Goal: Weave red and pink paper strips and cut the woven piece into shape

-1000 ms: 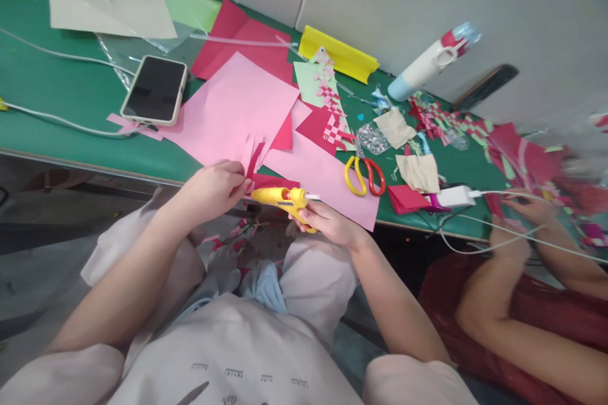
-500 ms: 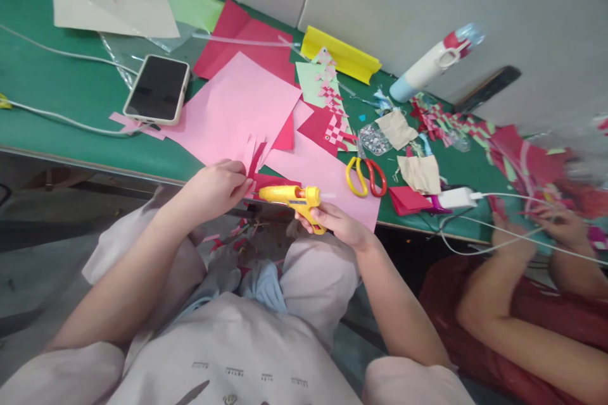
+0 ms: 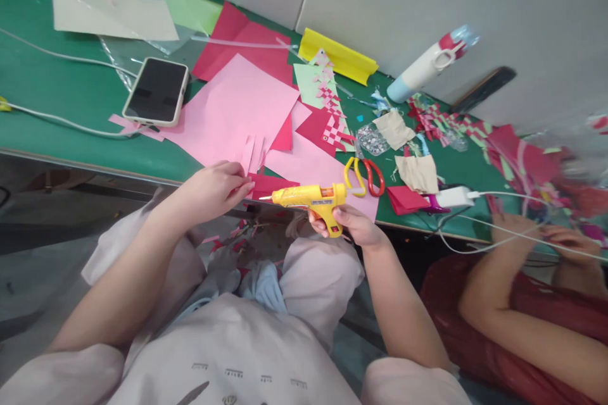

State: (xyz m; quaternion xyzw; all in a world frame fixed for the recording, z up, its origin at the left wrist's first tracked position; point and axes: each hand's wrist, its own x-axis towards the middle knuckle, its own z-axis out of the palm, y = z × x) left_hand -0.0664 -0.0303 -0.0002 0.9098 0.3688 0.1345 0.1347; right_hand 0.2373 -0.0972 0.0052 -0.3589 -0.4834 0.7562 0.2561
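A: Grips first, quick?
B: The right hand (image 3: 358,224) was wrapped round the yellow glue gun (image 3: 308,196), w/ a clear stick out the back. The left hand (image 3: 211,193) was pinched narrow nr the table (image 3: 47,82) edge; couldn't tell what, if anything, was btwn its fingertips.
A: Where'd the nozzle point?
B: At those fingertips, just beside them, close to the red paper (image 3: 273,185). Main risk IMO: a burn if the tip was hot & either hand slipped. Couldn't tell if it was on.
A: Other trouble?
B: Poss. stray glue, b/c a squeeze there could've dripped on the red paper or the lap (image 3: 318,272) below. The thin pink strips (image 3: 247,153) stood nr the fingers, so a sleeve or wrist might've knocked them.
A: Further out?
B: Big pink sheet (image 3: 237,107) behind, phone (image 3: 156,92) on its left side, scissors (image 3: 375,180) to the right, checkered paper weave (image 3: 335,130) past them. Co-worker's hands (image 3: 570,243) were far right, well apart, nr a white cable (image 3: 508,193).
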